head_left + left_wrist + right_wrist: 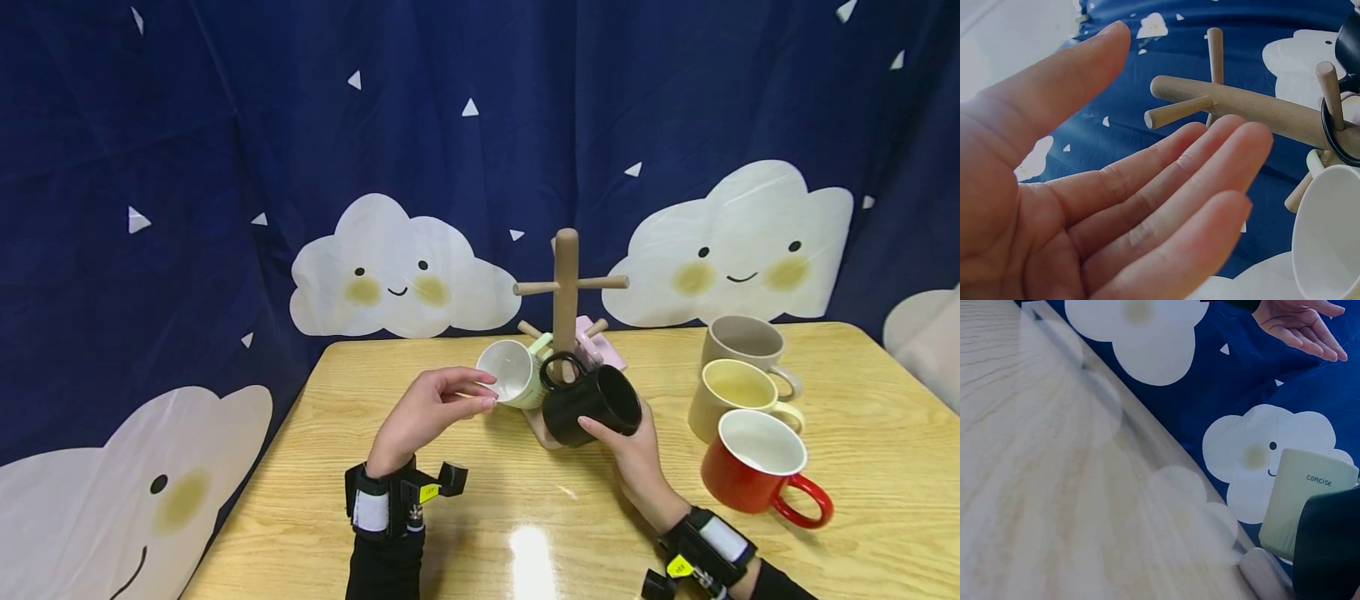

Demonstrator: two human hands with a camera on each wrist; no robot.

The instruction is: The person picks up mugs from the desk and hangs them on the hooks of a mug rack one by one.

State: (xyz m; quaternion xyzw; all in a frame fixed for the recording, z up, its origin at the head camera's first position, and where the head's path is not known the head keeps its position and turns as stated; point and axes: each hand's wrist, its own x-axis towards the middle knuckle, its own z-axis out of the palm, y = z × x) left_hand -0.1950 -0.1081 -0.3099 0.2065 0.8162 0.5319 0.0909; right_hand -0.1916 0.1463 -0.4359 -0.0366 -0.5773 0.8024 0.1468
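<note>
My right hand (637,454) grips a black mug (573,412) by its body, tilted beside the wooden mug tree (566,267). In the left wrist view the mug's black handle (1329,134) appears looped about a lower peg (1330,94). A pale green mug (513,375) hangs on the tree's left side; "concise" is written on it in the right wrist view. Behind the post a pink mug (588,342) is partly hidden. Near the green mug, my left hand (435,408) holds nothing, its fingers extended and thumb apart.
On the table's right stand a grey mug (742,340), a yellow mug (731,396) and a red mug (742,475), handles pointing right. Upper pegs (603,282) on the tree carry no mugs. A dark blue curtain (480,167) with clouds hangs behind the wooden table (300,500).
</note>
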